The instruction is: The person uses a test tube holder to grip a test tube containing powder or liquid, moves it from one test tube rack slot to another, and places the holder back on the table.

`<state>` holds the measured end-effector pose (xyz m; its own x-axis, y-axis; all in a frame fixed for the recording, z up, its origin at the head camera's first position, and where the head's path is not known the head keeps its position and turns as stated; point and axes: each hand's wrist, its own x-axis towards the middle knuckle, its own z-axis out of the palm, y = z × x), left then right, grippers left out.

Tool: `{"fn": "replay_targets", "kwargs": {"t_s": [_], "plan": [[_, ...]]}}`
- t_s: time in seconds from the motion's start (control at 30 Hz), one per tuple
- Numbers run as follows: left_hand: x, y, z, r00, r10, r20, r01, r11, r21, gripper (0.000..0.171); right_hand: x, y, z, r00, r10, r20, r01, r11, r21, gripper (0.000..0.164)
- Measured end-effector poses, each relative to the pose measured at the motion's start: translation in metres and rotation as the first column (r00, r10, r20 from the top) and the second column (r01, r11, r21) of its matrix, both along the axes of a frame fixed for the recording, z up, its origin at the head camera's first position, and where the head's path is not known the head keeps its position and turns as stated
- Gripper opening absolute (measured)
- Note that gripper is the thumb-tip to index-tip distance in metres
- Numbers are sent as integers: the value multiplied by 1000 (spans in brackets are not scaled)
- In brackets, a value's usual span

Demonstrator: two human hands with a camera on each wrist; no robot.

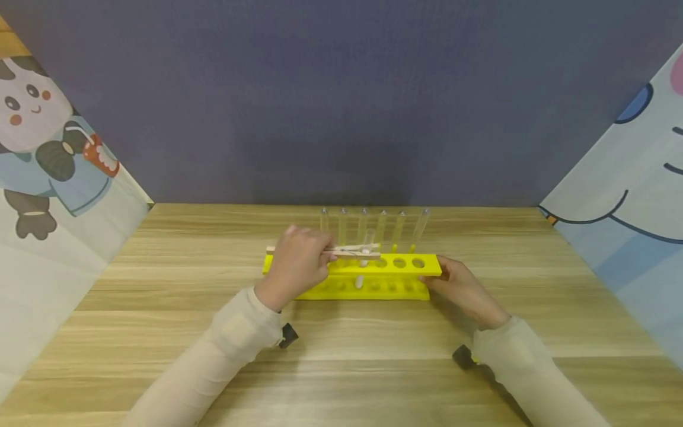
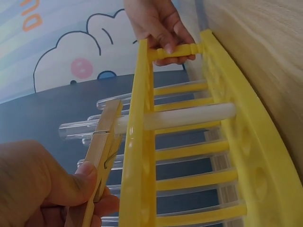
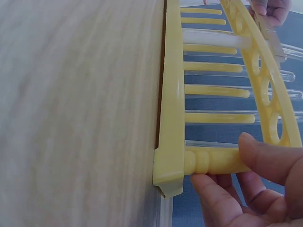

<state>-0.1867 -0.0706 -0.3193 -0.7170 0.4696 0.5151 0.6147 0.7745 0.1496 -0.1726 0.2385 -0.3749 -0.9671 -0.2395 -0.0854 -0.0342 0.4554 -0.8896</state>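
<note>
My left hand point(image 1: 296, 267) pinches a wooden test tube clamp point(image 2: 102, 146), much like a long clothespin. The clamp's far end is at the upper part of a test tube point(image 2: 75, 130) with white contents point(image 2: 189, 117). That tube stands in a hole of the yellow test tube rack point(image 1: 347, 293), passing through the top bar down to the base. My right hand point(image 1: 464, 290) holds the rack's right end post point(image 3: 215, 160) between thumb and fingers. Whether the clamp's jaws press on the glass is hard to tell.
Several clear test tubes point(image 1: 400, 225) sit upside down on yellow pegs along the rack's back. The rack stands on a wood-grain table point(image 1: 341, 367). Behind it rises a dark blue panel point(image 1: 341, 107), with cartoon-printed sheets point(image 1: 69, 196) at both sides.
</note>
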Motion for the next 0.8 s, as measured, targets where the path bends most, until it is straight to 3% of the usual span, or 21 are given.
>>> {"fn": "replay_targets", "kwargs": {"t_s": [0.33,0.8], "plan": [[-2,2,-9,1000,-5,-12,5,1000,-26,11,-1,0,0,1000,2,-5,-2,1000,9,39],[-1,2,-7,1000,11,27,-9,999,-52,11,-2,1,-2,1000,1,7,-1,1000,14,39]]}}
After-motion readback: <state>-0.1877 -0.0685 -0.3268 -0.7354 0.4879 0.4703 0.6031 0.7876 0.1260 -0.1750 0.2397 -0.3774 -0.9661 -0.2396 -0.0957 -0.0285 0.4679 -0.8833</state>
